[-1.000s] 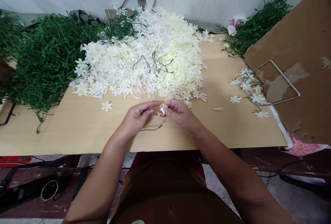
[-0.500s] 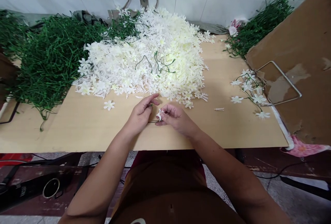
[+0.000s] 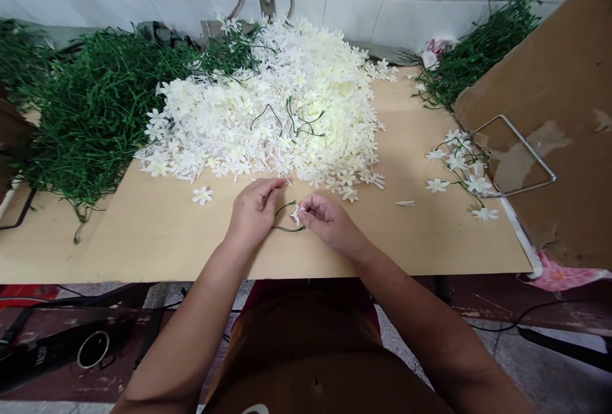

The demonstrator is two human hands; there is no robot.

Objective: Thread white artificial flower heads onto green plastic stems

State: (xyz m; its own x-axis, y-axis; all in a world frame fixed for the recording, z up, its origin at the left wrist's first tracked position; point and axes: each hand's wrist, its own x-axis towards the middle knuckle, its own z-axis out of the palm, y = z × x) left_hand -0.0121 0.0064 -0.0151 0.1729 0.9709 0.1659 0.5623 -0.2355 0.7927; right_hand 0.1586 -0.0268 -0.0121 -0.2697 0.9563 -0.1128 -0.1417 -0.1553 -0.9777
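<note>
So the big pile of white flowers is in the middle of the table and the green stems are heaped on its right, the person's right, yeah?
Not quite. The head view shows the pile of white flowers mid-table, but the big heap of green stems lies on its left.

Bare forearms, no sleeves or jewellery; a brownish-orange garment covers the lap.

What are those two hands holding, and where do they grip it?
The right hand pinches a small white flower at its fingertips. The left hand pinches the upper end of a thin green stem.
</note>
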